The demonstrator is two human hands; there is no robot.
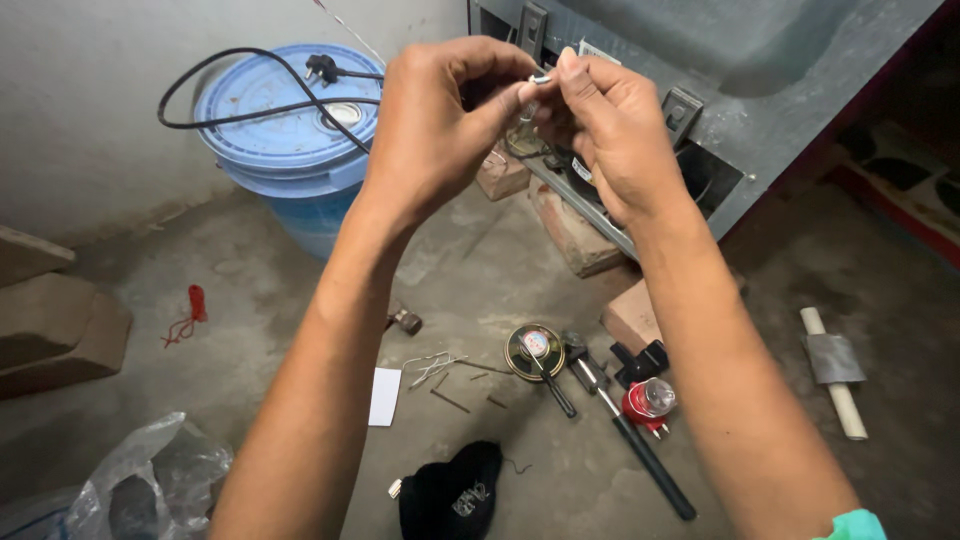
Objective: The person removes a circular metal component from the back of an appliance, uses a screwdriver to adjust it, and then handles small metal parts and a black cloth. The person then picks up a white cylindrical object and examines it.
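Both my hands are raised in the upper middle of the view, fingertips meeting. My left hand [440,125] and my right hand [605,130] pinch a small shiny metal piece [540,77] between thumbs and forefingers. What the piece is cannot be told; most of it is hidden by my fingers. Behind my hands stands a grey metal appliance [760,90] propped on bricks [570,235].
A blue lidded drum [290,150] with a black cable and plug [322,68] on it stands at the back left. On the concrete floor lie a round tin [533,350], screwdrivers [640,450], a red-capped item [648,403], a black cloth [455,495], a white card [384,396], a taped stick [832,370] and a plastic bag [140,480].
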